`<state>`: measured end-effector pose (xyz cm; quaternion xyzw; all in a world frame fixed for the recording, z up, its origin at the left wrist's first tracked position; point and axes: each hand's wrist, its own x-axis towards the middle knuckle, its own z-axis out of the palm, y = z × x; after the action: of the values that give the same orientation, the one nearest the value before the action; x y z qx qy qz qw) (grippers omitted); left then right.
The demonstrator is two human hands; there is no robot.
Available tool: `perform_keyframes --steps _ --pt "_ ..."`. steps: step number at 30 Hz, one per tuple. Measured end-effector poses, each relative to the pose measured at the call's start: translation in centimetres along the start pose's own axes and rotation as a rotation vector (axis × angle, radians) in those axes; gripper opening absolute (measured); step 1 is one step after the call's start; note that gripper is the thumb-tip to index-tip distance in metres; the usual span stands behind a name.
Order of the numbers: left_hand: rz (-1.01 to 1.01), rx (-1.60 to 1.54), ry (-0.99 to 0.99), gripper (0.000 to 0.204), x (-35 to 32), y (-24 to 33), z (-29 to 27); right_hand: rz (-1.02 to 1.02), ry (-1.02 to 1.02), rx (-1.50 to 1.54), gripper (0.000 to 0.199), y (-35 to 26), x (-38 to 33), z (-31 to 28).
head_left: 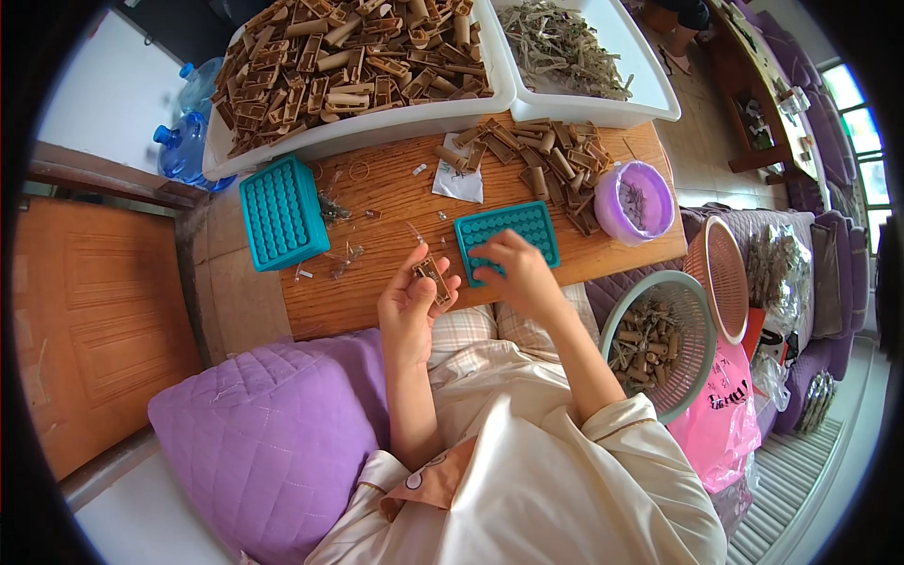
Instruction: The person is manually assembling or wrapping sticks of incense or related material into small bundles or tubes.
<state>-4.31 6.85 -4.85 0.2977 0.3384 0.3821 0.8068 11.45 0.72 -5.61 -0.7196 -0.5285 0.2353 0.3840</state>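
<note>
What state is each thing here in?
Left hand: grip closed on a small brown plastic part.
Right hand: fingers down on the flat teal plastic grid tray.
Second teal grid tray: lying apart, untouched.
Large white bin: heaped with brown parts.
Purple round tub: open.

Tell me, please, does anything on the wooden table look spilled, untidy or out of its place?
Yes, slightly. Small clear and metal bits lie scattered loose on the wooden table, between the two teal trays. A heap of brown plastic pieces lies loose beside the purple bowl, outside the white tubs. Nothing looks broken.
</note>
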Motion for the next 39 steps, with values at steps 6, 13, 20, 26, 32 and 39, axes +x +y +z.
perform_keyframes --steps 6,13,20,26,32,39 --pt "-0.145 0.047 -0.128 0.051 0.2 -0.6 -1.2 -0.091 0.071 -0.143 0.008 0.2 -1.5 1.7" --pt "-0.211 0.043 -0.226 0.049 0.1 -1.2 -1.2 -0.165 0.336 0.223 0.010 -4.2 -1.6 1.9" --pt "-0.209 0.090 -0.184 0.031 -0.1 -1.8 -0.7 -0.026 -0.176 0.375 0.019 -3.4 -0.6 -1.8" --pt "-0.214 0.110 -0.183 0.023 -0.2 -1.3 -0.7 -0.141 -0.348 -0.625 0.094 1.4 1.8 -4.1" --pt "-0.216 0.048 -0.243 0.025 -0.5 -0.5 -1.2 -0.158 -0.427 -0.609 0.090 0.0 2.9 -5.8" --pt "-0.140 0.024 -0.827 0.025 -3.0 3.8 -0.4 -0.339 -0.293 0.020 0.078 -5.5 6.8 -3.7"
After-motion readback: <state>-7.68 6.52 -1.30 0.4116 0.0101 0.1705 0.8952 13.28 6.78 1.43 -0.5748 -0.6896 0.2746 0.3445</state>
